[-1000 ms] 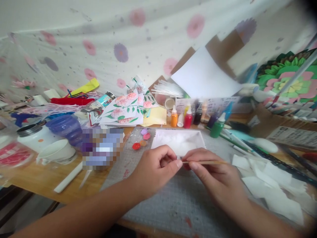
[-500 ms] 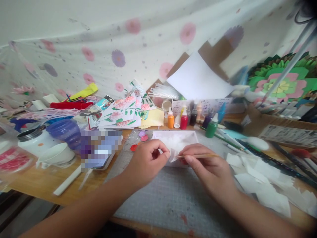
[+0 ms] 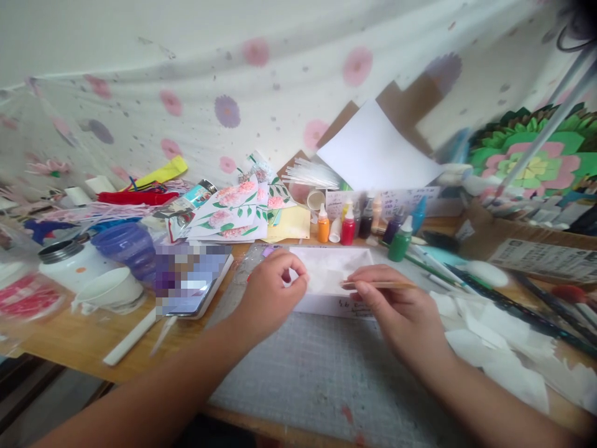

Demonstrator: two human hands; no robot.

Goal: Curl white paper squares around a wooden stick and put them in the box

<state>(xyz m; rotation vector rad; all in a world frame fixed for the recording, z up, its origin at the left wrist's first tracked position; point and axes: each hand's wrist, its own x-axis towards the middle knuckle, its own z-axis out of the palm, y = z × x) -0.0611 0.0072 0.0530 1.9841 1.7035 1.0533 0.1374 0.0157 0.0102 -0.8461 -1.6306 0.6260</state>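
My left hand [image 3: 276, 285] is at the left edge of a shallow white box [image 3: 336, 304], thumb and forefinger pinched together; whether anything small is between them I cannot make out. Over the box's right side, my right hand [image 3: 396, 302] grips a thin wooden stick [image 3: 390, 285] between thumb and fingers, lying nearly level with its tip pointing left. White pieces lie inside the box, blurred against its white floor. Handwriting marks the box's front wall. Beneath it all lies a grey cutting mat [image 3: 298, 367].
Paint bottles, among them a green bottle [image 3: 400, 241] and a red bottle [image 3: 347, 227], stand behind the box. White paper scraps [image 3: 499, 348] lie at right beside brushes. To the left are a phone [image 3: 198, 292], a white cup [image 3: 109, 291] and a purple container [image 3: 124, 249].
My hands have moved apart, the left one leftward and the right slightly rightward. A white paper piece seen between them before no longer shows there. More of the box's front is visible.
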